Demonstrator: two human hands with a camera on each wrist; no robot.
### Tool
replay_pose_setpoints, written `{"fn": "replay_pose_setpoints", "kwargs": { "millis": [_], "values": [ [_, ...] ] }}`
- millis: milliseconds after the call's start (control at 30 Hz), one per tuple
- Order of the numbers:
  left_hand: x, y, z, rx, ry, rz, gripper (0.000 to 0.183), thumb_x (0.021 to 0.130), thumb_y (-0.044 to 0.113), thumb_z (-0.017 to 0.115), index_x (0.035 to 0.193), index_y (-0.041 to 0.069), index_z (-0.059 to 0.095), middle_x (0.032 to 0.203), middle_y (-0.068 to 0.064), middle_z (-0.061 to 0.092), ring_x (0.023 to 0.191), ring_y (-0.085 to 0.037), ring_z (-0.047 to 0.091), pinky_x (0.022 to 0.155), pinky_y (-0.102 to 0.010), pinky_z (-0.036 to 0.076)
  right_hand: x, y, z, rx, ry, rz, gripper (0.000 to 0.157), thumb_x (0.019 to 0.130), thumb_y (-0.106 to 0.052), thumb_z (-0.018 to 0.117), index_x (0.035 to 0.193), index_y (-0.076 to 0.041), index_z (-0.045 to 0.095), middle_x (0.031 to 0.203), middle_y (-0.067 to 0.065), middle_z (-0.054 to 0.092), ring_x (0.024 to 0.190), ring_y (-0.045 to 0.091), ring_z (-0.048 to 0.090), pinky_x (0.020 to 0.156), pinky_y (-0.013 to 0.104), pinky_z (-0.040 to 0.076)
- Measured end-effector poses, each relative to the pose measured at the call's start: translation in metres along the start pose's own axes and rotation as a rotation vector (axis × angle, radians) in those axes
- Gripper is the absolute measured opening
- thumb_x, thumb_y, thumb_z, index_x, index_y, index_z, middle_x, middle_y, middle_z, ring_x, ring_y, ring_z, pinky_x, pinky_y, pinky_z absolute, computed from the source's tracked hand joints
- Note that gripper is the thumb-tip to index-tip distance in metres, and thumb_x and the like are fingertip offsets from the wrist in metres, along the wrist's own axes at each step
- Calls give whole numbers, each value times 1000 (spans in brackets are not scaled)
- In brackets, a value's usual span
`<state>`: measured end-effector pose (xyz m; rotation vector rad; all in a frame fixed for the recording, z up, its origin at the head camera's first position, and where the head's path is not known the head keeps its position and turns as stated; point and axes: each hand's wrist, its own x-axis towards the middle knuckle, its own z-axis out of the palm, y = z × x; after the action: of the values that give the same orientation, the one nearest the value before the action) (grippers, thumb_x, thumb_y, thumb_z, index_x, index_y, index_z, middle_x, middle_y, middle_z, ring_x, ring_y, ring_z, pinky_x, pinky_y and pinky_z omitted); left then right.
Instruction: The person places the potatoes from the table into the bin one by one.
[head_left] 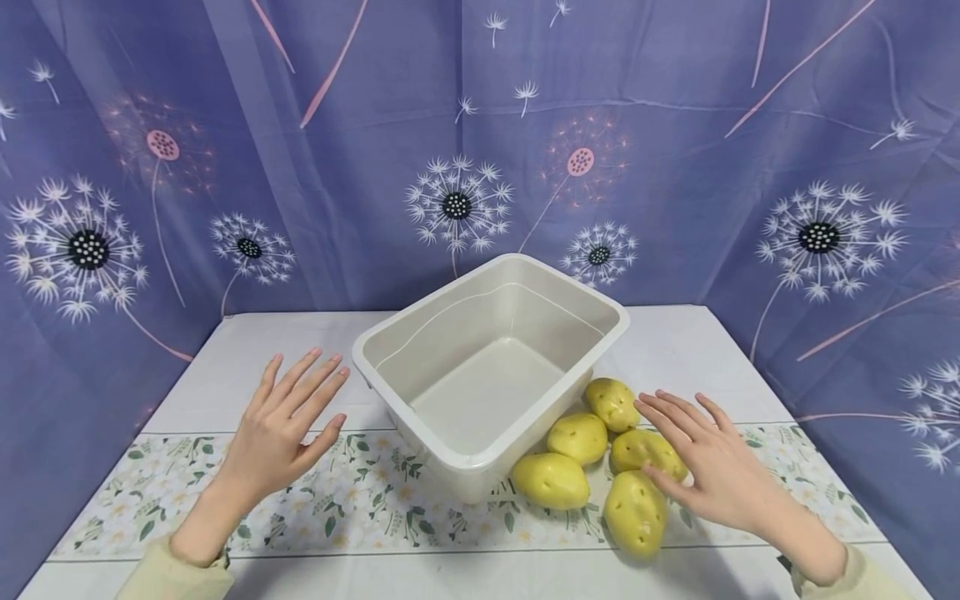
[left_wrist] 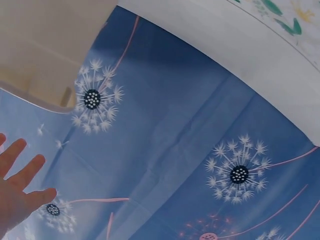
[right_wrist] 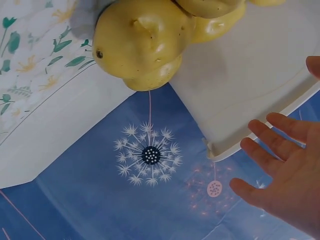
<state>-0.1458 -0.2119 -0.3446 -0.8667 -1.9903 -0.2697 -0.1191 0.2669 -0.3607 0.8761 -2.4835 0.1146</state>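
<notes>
A pale grey plastic tub (head_left: 491, 375) stands at an angle on the table, with nothing inside it. Several yellow potatoes (head_left: 551, 481) lie clustered against its right side; the nearest potato (head_left: 635, 514) sits closest to the front. My left hand (head_left: 281, 425) hovers left of the tub, fingers straight and spread, holding nothing. On the other side, my right hand (head_left: 712, 467) is held over the right edge of the potatoes, fingers extended; whether it touches any cannot be told. The right wrist view shows potatoes (right_wrist: 145, 37) beside the tub wall (right_wrist: 240, 75).
A white table (head_left: 360, 579) carries a floral runner strip (head_left: 330, 500) across its middle. Purple-blue cloth (head_left: 360, 167) with dandelion prints hangs behind the table and along both sides.
</notes>
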Motion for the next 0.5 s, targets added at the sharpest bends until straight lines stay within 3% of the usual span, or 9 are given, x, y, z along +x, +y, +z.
{"fn": "replay_pose_setpoints", "kwargs": {
  "millis": [233, 500],
  "values": [
    [4, 7, 3, -31, 23, 39, 45, 93, 36, 37, 116, 3, 58, 122, -12, 57, 124, -28, 43, 109, -47, 21, 0, -3, 1, 7, 19, -39, 65, 75, -39, 62, 130, -8, 45, 127, 8, 50, 123, 21, 37, 113, 31, 1],
    [10, 12, 5, -40, 26, 85, 44, 94, 35, 37, 113, 3, 60, 115, -15, 61, 112, -35, 50, 108, -48, 23, 1, -7, 1, 15, 15, -63, 62, 80, -46, 55, 128, -7, 48, 126, 7, 51, 117, 26, 42, 113, 32, 1]
  ]
}}
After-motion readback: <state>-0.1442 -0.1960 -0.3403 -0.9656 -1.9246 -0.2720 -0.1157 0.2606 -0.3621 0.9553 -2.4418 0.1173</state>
